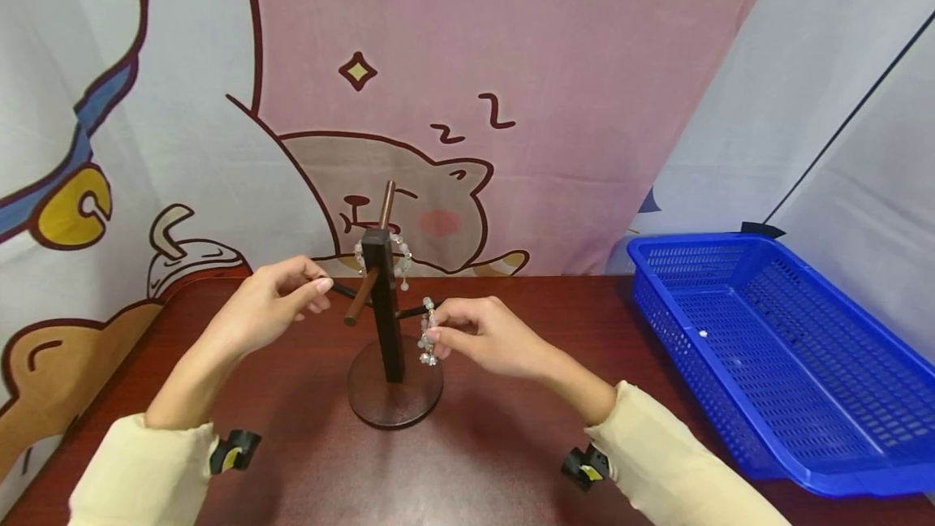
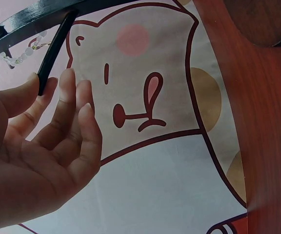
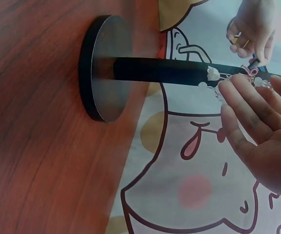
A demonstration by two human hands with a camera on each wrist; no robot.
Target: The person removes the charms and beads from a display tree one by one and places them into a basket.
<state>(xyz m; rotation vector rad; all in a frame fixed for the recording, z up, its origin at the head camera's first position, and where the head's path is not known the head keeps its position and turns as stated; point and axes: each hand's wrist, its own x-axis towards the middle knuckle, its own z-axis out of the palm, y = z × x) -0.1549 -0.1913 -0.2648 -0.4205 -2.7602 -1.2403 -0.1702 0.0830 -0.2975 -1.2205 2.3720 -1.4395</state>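
Observation:
A dark wooden stand (image 1: 387, 307) with a round base and several pegs rises from the table. My left hand (image 1: 281, 299) pinches the tip of its left peg (image 2: 57, 48) between thumb and index finger; the other fingers are loosely bent. On the right side, my right hand (image 1: 482, 337) holds a bracelet of pale clear beads (image 1: 427, 339) at the right peg (image 1: 412, 312). The bracelet's upper part meets that peg; whether it loops round it I cannot tell. A white flower charm (image 3: 212, 73) dangles from it. Another beaded bracelet (image 1: 402, 254) hangs behind the post, on the back peg.
A blue perforated plastic basket (image 1: 719, 380) stands at the right on the reddish-brown table (image 1: 314, 461). Behind the table hangs a cloth (image 1: 570, 88) printed with cartoon animals. The stand's front peg (image 1: 361, 297) points toward me.

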